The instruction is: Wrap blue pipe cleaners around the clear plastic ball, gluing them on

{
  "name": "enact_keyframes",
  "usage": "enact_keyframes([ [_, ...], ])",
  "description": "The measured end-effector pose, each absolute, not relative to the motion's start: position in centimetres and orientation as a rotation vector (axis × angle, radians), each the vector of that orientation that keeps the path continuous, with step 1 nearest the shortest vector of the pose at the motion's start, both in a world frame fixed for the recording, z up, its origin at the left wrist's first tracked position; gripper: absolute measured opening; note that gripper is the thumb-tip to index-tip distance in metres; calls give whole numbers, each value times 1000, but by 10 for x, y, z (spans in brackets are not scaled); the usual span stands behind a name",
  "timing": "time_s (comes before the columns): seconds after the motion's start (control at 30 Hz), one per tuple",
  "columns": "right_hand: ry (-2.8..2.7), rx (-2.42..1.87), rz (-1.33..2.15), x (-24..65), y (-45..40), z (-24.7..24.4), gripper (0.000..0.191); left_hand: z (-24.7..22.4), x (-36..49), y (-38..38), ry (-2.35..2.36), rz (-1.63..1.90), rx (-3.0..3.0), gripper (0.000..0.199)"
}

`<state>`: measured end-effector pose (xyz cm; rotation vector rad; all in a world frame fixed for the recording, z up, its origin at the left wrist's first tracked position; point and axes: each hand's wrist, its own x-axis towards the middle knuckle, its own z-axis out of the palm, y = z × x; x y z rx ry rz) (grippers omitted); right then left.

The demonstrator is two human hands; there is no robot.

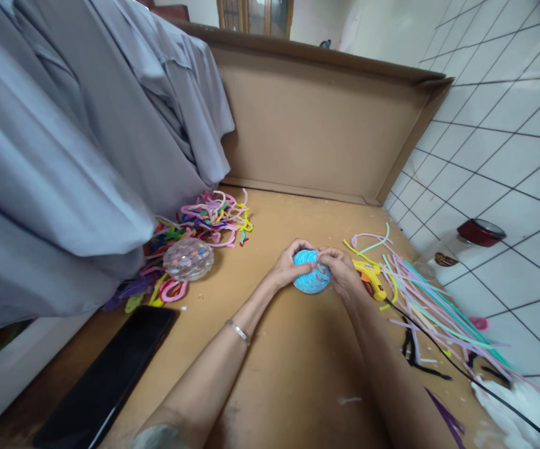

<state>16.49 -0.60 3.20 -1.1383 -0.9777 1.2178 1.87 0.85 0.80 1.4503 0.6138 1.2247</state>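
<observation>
Between my hands is a ball (311,284) covered in coils of light blue pipe cleaner. On its left side, my left hand (290,267) grips it, thumb across the front and fingers over the top. My right hand (340,268) is closed against the ball's upper right, fingertips pressed together there. Whether a loose pipe cleaner end is pinched in those fingertips is too small to make out. Just right of my right hand lies a yellow glue gun (371,277), its black cord trailing toward the lower right.
A clear faceted ball (188,259) sits by a heap of colourful pipe cleaners (214,215) at left. Straight pipe cleaners (431,299) lie right, near a red-lidded jar (457,246). A black phone (111,374) is lower left. Cardboard (307,125) stands behind; grey cloth (87,137) hangs left.
</observation>
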Motion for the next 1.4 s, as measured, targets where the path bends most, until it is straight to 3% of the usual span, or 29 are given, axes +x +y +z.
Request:
enact_keyframes([
  [0.53,-1010,-1088,1301,170,-7,36,14,5,16,11,662,1222,1539,28],
  [1.4,-1121,-1127,1277,172,-10,40,25,7,16,11,684,1207,1439,39],
])
